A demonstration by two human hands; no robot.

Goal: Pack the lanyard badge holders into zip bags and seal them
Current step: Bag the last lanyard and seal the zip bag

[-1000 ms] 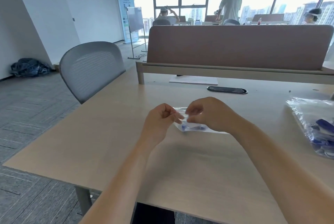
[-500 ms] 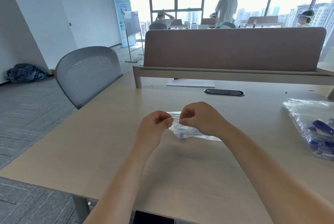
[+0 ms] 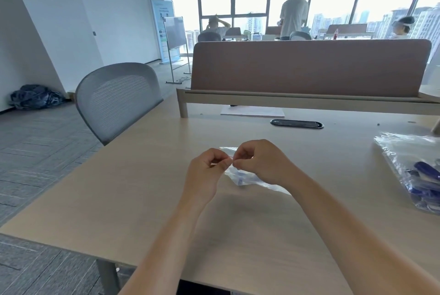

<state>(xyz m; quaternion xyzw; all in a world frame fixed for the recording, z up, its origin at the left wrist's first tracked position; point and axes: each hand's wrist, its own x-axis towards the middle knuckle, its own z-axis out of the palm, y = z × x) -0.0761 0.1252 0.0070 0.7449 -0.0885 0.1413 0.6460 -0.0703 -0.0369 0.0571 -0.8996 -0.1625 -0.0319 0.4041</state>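
Both hands are on the same spot. My left hand (image 3: 208, 169) and right hand (image 3: 262, 163) each have the fingers curled in, pinching the mouth edge of the small zip bag (image 3: 252, 181), fingertips practically touching. A thin red strip shows right at the pinch, which I take to be the zip line. From there the bag runs rightward and back toward me, passing under the right hand and out past its wrist, so its long axis trails away from the left hand. It's mostly lying on the counter (image 3: 147, 175). Something blue shows through the film just below the right knuckles, probably the badge holder (image 3: 240, 178), so it looks loaded and I read this as the sealing step. If so, the left hand is the anchor at the near end and the right hand is the one placed to run along the strip, since the unpinched length lies on its side. The bulk bag (image 3: 404, 156) of remaining holders sits well off to the right of the right hand. Versus a second ago: a sliver of bag showed between the hands, and now that gap is closed and the fingertips meet. The bag itself hasn't shifted noticeably.
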